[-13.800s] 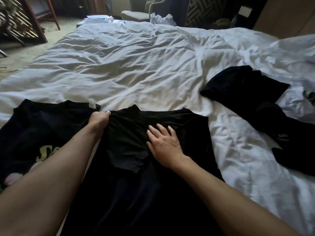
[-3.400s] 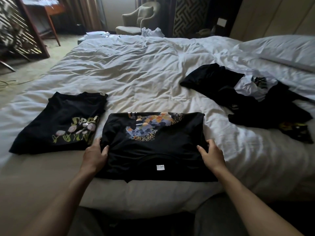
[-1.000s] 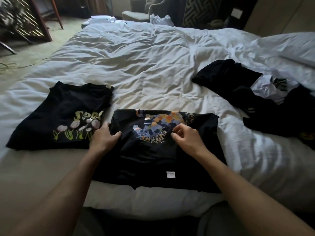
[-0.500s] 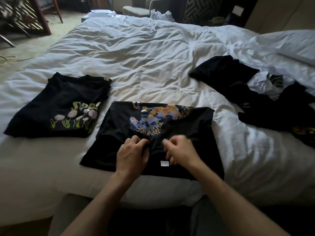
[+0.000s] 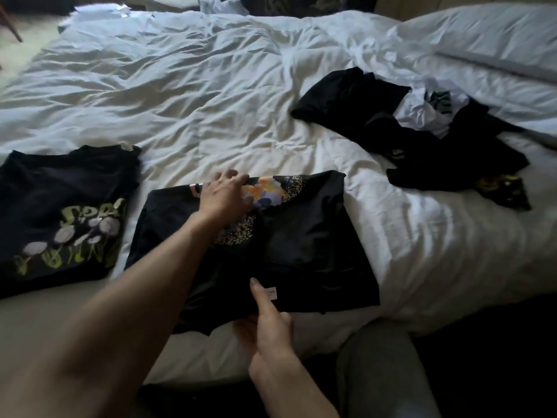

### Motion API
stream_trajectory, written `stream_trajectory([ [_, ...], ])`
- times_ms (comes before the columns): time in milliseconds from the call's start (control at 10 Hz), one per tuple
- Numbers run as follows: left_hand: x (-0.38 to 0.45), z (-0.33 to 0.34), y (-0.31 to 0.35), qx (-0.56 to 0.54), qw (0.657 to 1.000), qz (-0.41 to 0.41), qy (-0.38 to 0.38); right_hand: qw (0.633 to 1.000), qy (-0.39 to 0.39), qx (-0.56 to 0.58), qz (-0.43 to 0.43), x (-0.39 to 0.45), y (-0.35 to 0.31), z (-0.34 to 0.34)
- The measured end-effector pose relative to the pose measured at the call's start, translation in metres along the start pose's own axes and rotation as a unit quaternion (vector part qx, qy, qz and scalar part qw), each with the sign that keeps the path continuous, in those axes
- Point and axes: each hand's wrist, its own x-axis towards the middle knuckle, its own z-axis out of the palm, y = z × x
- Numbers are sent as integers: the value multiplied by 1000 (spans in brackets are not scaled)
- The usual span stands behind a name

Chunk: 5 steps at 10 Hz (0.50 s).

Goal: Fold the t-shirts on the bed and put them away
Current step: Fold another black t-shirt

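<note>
Flowers in pale purple and green mark the folded black t-shirt (image 5: 60,212) lying left of the middle t-shirt (image 5: 301,245), apart from it, on the white bed (image 5: 211,95). The middle t-shirt, black with an orange and blue print, lies near the bed's front edge. The left hand (image 5: 224,196) rests on its far edge, fingers curled over the fold; whether it grips the cloth I cannot tell. The right hand (image 5: 268,324) is at its near edge, thumb on top by the small white tag (image 5: 270,294), fingers seemingly beneath. Right of it, well apart, lies a heap of unfolded dark clothes (image 5: 422,137), white cloth among them.
</note>
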Motion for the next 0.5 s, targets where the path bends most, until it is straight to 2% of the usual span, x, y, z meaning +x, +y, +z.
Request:
stream_trajectory([
  [200,46,6,-13,-43,994,-43,-89,996,28,75,39,11,2,13],
  [300,51,-2,-19,-134,981,-63,-123,997,14,76,29,14,2,19],
  [500,57,-20,-21,-202,956,-45,-207,999,15,46,3,9,-9,16],
])
